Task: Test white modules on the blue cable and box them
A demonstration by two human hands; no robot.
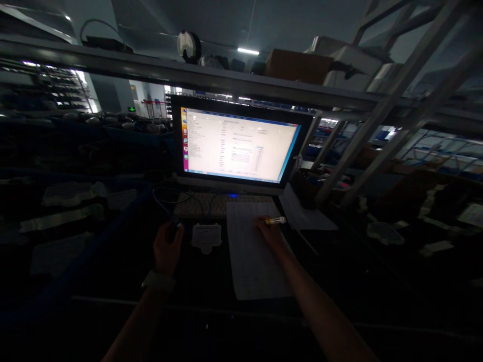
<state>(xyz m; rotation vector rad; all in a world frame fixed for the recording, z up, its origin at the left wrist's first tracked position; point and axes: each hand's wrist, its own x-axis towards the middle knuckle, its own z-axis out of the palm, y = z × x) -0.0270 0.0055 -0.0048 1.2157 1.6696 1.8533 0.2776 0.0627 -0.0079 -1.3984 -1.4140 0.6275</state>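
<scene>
My left hand (166, 250), a band on its wrist, is closed around a dark cable connector (175, 221) whose cable loops up toward the monitor. A small pale plastic case (206, 237) with a rounded tab lies just right of it. My right hand (269, 234) rests on a sheet of paper (251, 266) with a white and yellow marker (276, 220) in its fingers, pointing right. Dim light hides any writing on the sheet. Beyond both hands stands a keyboard (192, 205), partly under the paper.
A lit monitor (234, 146) stands at the back under a metal shelf (151, 70) holding a cardboard box (298, 65). At left, a blue bin (81, 269) holds several pale plastic parts. More papers (307, 211) lie right of the sheet, beside slanted metal posts (358, 105).
</scene>
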